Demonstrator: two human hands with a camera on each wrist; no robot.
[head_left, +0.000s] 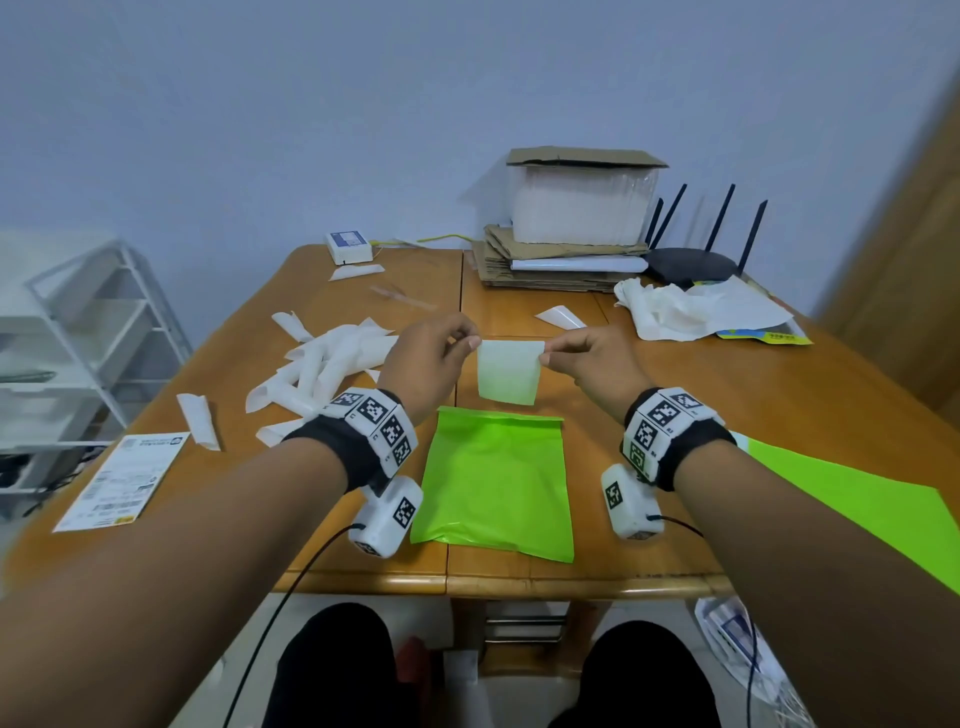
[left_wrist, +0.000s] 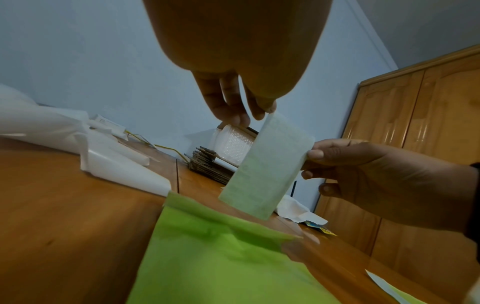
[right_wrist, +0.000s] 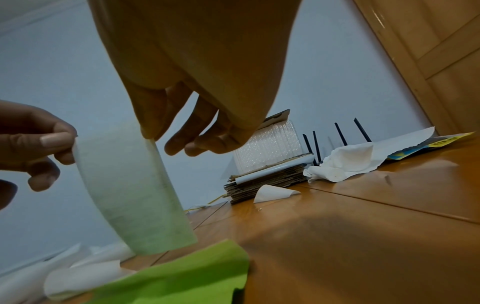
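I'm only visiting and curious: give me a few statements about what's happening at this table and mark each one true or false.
1. The left hand and the right hand each pinch a top corner of the pale sheet. True.
2. The pale sheet lies flat on the green bag. False: it hangs in the air above the bag.
3. A pile of curled white strips lies on the table to the person's left. True.
4. The black router stands at the table's near edge. False: it stands at the far right, beside the cardboard stack.

Pale blue wall (head_left: 260, 104), wooden table (head_left: 831, 389), white rack (head_left: 78, 332), wooden wardrobe (left_wrist: 415, 133).
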